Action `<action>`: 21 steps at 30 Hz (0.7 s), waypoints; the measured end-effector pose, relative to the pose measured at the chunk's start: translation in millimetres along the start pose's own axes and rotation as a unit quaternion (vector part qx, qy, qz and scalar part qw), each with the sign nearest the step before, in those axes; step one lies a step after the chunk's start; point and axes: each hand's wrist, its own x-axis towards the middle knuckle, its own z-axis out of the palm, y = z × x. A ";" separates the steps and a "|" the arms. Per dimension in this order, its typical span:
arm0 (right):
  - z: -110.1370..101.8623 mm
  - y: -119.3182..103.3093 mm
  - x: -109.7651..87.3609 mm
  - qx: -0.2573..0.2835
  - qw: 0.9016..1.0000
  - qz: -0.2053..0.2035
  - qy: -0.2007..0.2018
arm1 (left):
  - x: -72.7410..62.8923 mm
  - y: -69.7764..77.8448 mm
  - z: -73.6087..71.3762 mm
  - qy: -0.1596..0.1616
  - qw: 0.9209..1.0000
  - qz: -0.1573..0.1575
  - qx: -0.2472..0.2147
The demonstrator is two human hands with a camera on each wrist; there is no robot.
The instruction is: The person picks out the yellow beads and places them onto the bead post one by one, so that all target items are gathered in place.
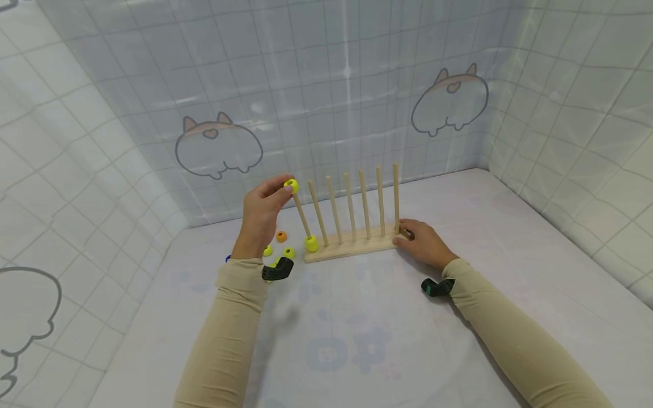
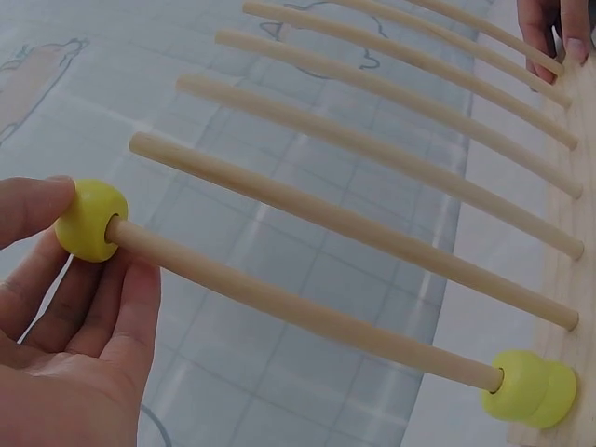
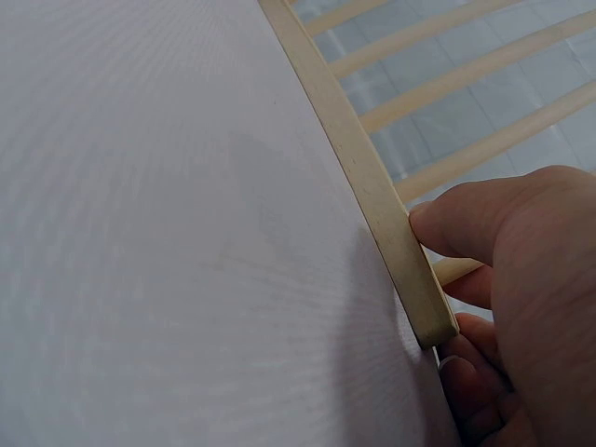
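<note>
At the left of the frame, the left hand (image 2: pixel 84 365) pinches a yellow bead (image 2: pixel 90 220) between thumb and fingers. The end of the nearest wooden rod (image 2: pixel 307 310) is inside the hole of this bead. At lower right, two more yellow beads (image 2: pixel 515 386) sit on the same rod at its foot, touching each other. Six bare rods (image 2: pixel 372 240) stand behind, along the wooden board (image 2: pixel 585 291) at the right edge. In the upper right corner, fingers of the right hand (image 2: pixel 573 28) are near the farthest rod's foot.
</note>
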 end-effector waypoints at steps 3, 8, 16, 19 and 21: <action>0.1 0.8 0.4 -0.001 1.000 0.002 0.001 | -0.1 0.4 -0.6 -0.001 1.000 -0.002 0.009; 0.1 0.7 0.8 0.001 1.000 0.004 -0.001 | 0.5 0.1 -2.0 -0.003 1.000 -0.002 0.011; -0.1 -0.1 0.7 -0.002 1.000 0.004 -0.002 | -0.8 1.4 -4.0 0.004 1.000 -0.003 0.008; -0.3 -0.4 0.4 -0.003 1.000 0.004 -0.003 | -1.4 1.0 -5.3 0.002 1.000 -0.001 -0.007; -0.5 -0.4 0.2 -0.003 1.000 0.003 -0.003 | -2.1 -0.2 -6.7 0.003 1.000 0.000 -0.017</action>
